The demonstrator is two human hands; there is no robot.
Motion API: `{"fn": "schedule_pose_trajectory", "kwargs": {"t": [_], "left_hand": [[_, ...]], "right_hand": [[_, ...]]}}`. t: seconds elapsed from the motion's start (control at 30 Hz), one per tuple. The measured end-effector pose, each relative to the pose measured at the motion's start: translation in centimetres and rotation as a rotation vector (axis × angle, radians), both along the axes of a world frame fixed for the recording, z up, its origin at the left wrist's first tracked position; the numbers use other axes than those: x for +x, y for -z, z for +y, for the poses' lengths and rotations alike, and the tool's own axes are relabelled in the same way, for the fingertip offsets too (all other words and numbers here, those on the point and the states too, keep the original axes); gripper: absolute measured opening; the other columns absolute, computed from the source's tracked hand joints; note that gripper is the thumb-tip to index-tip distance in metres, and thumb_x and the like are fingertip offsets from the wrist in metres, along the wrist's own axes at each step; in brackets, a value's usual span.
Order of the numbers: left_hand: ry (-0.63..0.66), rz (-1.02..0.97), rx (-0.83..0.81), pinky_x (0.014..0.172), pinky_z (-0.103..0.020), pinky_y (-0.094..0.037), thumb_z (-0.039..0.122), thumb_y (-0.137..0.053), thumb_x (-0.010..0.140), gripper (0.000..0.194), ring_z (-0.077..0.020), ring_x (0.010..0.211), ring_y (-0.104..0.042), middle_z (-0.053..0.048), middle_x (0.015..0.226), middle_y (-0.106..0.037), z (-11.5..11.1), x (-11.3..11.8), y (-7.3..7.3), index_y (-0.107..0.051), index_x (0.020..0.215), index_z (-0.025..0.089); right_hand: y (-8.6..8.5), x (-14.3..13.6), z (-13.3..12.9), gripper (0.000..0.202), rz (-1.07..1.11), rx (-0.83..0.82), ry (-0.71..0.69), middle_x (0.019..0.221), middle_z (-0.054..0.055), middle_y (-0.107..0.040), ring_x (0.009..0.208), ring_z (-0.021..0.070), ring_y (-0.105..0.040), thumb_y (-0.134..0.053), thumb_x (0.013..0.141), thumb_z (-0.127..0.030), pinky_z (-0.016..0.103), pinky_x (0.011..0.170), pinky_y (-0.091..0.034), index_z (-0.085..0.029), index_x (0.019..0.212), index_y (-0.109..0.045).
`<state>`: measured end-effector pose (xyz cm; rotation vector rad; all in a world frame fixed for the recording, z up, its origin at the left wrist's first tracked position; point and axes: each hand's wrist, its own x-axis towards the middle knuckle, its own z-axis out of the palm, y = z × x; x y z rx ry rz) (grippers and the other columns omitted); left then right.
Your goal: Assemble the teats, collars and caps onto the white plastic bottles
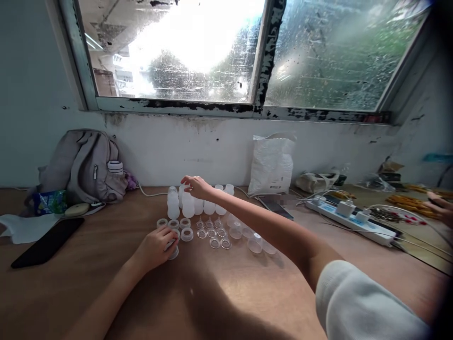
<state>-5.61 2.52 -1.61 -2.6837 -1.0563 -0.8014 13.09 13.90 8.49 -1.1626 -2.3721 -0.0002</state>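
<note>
Several translucent white bottles [173, 205] stand in rows near the wall. My right hand [197, 187] reaches across to the back row, its fingers curled around the top of a bottle. My left hand [155, 245] lies low over the white screw rings [187, 234], its fingers bent around one at the near edge of the group; the hand partly hides it. Right of the rings sit several clear nipples [211, 233] with round bases, some with their tips up. Clear dome caps [255, 244] stand further right, partly hidden under my right forearm.
A grey backpack [83, 165] and a black phone [47, 243] lie left. A white plastic bag [272, 165] leans on the wall, beside another phone [276, 207]. A power strip [350, 222] with cables runs right. Another person's hand [440, 208] shows at the right edge.
</note>
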Motion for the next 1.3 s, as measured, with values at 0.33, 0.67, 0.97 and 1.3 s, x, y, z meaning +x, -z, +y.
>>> {"fn": "schedule_pose_trajectory", "kwargs": {"t": [0.33, 0.67, 0.97, 1.3], "left_hand": [[0.017, 0.065, -0.141, 0.074, -0.03, -0.042, 0.035, -0.048, 0.08, 0.019, -0.019, 0.082, -0.053, -0.004, 0.082, -0.059, -0.3, -0.7, -0.7, -0.059, 0.086, 0.02], [0.002, 0.074, -0.25, 0.084, -0.033, -0.038, 0.049, -0.059, 0.067, 0.04, -0.0224, 0.095, -0.051, -0.004, 0.101, -0.057, -0.3, -1.3, -0.8, -0.057, 0.099, 0.024], [0.0, 0.096, -0.275, 0.083, -0.032, -0.039, 0.043, -0.059, 0.069, 0.035, -0.0212, 0.093, -0.051, -0.004, 0.098, -0.055, -0.7, -1.0, -1.0, -0.057, 0.098, 0.024], [0.109, -0.151, -0.201, 0.081, -0.031, -0.043, 0.038, -0.055, 0.075, 0.031, -0.0189, 0.09, -0.052, -0.006, 0.1, -0.054, -0.6, 0.0, -0.2, -0.055, 0.103, 0.023]], "right_hand": [[1.6, -0.9, 2.7, 0.026, -0.01, -0.027, 0.051, 0.093, 0.007, -0.064, 0.083, 0.0167, -0.058, -0.056, 0.074, -0.015, 0.024, 0.068, -0.042, -0.016, 0.1, -0.056], [1.5, 2.4, 1.3, 0.027, 0.011, 0.09, 0.076, 0.105, 0.011, -0.054, 0.084, 0.0151, -0.055, -0.051, 0.079, -0.018, 0.025, 0.073, -0.041, -0.013, 0.106, -0.052], [5.1, 4.2, -5.6, 0.007, -0.224, 0.023, -0.021, 0.068, 0.005, -0.059, 0.065, 0.0144, -0.052, -0.056, 0.072, -0.018, 0.024, 0.065, -0.035, -0.014, 0.069, -0.06], [6.4, 5.4, -10.6, 0.008, -0.296, -0.014, -0.018, 0.08, 0.006, -0.059, 0.081, 0.0188, -0.051, -0.055, 0.074, -0.022, 0.03, 0.073, -0.032, -0.016, 0.078, -0.059]]}}
